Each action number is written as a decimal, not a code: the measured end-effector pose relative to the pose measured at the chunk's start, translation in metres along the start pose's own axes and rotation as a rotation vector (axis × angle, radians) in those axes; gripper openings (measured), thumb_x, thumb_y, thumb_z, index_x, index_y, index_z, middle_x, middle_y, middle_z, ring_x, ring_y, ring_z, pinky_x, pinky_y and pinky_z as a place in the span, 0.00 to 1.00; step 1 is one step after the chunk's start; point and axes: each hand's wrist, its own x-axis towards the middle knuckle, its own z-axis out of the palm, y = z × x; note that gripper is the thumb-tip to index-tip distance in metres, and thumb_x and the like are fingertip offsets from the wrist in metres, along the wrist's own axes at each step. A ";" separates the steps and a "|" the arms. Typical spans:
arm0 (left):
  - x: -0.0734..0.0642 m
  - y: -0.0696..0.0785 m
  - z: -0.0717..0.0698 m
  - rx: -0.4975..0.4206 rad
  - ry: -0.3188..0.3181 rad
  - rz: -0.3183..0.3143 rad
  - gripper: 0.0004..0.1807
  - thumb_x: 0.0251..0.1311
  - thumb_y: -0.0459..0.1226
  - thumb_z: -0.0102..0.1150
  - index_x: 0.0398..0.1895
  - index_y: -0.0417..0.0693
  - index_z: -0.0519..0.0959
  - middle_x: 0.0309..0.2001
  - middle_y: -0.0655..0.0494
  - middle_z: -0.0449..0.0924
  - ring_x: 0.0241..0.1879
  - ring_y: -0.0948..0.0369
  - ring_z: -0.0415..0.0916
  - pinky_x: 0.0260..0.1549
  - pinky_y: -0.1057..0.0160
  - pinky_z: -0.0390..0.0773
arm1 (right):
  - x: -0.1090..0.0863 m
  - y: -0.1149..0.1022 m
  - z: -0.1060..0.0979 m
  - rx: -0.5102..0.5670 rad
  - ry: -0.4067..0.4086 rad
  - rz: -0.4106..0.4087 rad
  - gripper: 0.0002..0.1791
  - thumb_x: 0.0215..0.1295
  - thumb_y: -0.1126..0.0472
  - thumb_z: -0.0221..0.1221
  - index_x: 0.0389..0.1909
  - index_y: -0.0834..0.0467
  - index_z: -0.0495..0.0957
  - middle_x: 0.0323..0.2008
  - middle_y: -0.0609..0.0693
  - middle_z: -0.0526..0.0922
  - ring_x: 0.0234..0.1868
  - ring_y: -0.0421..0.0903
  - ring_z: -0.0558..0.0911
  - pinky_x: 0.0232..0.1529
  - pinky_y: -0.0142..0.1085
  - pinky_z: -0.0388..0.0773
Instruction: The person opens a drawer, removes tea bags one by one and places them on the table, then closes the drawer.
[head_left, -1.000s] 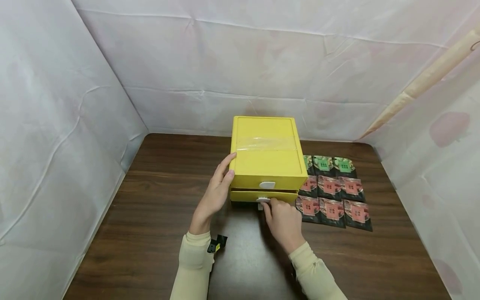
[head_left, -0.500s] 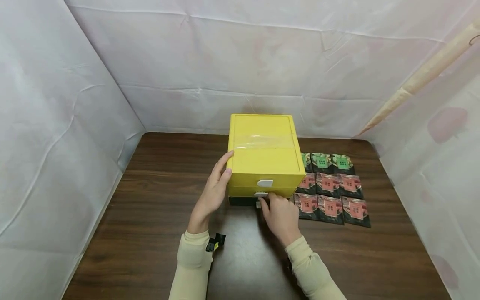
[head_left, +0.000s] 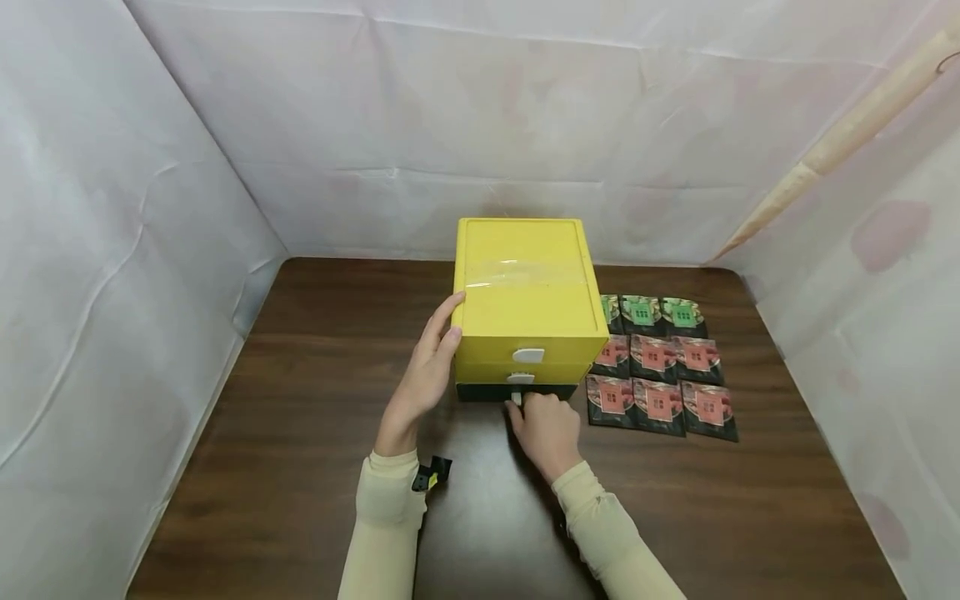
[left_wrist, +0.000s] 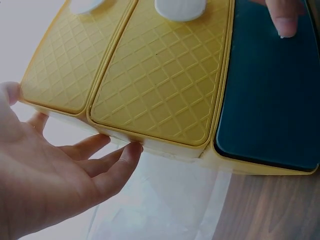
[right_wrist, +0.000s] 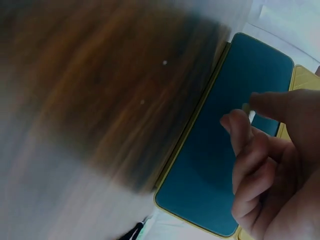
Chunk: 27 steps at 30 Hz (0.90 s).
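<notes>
A yellow drawer cabinet stands on the table, clear tape across its top. Its front has two yellow drawers with a diamond pattern and white tabs, above a dark green bottom drawer. All three drawers look closed. My left hand rests its extended fingers against the cabinet's left side, near the front corner. At the bottom drawer, my right hand pinches the small white handle between thumb and index finger; in the right wrist view the right fingers are curled and partly cover it.
To the right of the cabinet lie flat packets in rows, green ones at the back and red ones in front. The brown wood table is bordered by pale cloth walls at the back and sides.
The middle drawer, a little way out one second ago, has been pushed in. My right hand has since moved down from its tab to the bottom drawer's handle. The left hand stays on the cabinet.
</notes>
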 end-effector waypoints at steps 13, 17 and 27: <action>0.003 0.001 0.000 -0.052 -0.016 -0.002 0.27 0.76 0.33 0.33 0.76 0.39 0.49 0.72 0.41 0.49 0.64 0.52 0.57 0.61 0.50 0.59 | 0.003 -0.003 -0.002 0.014 -0.028 0.019 0.29 0.63 0.54 0.63 0.04 0.51 0.64 0.06 0.47 0.64 0.07 0.46 0.66 0.06 0.40 0.59; 0.004 0.001 0.001 -0.065 -0.013 -0.011 0.27 0.77 0.34 0.33 0.76 0.40 0.48 0.73 0.41 0.47 0.66 0.53 0.54 0.62 0.50 0.57 | -0.001 -0.003 -0.004 0.019 -0.066 0.023 0.28 0.62 0.52 0.63 0.04 0.51 0.65 0.06 0.47 0.65 0.08 0.46 0.66 0.07 0.41 0.60; 0.002 -0.004 0.000 -0.061 -0.033 -0.009 0.28 0.78 0.37 0.31 0.77 0.42 0.46 0.73 0.43 0.48 0.60 0.53 0.59 0.59 0.51 0.59 | -0.034 -0.012 -0.010 0.015 -0.124 0.023 0.29 0.62 0.52 0.62 0.03 0.50 0.63 0.06 0.46 0.64 0.08 0.46 0.65 0.07 0.40 0.58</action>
